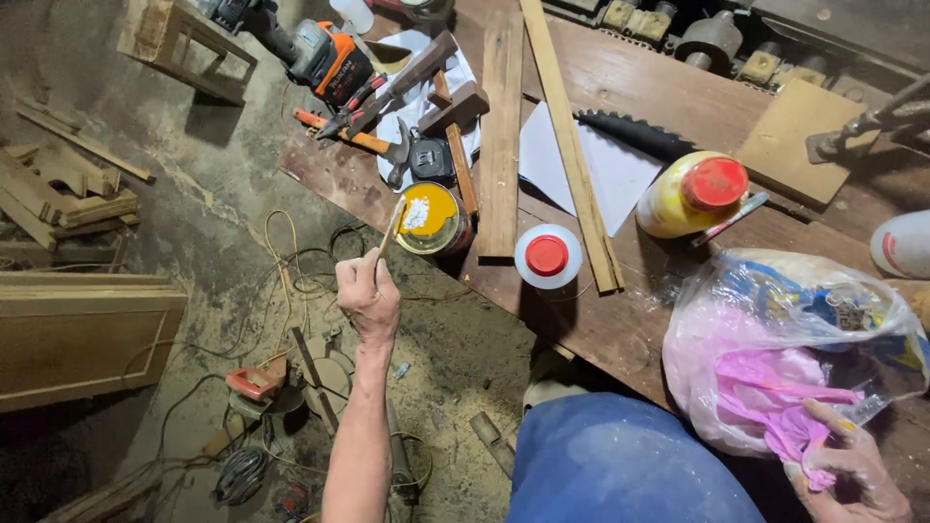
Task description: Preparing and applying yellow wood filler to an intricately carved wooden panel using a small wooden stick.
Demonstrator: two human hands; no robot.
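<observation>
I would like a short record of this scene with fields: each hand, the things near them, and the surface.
left hand: holds a thin stick, its tip at the open can
right hand: grips a pink bag at the clear plastic bag
can: yellow inside, white lump in it
near can: hammer, tape measure, white bottle, yellow bottle
surface: wooden bench
</observation>
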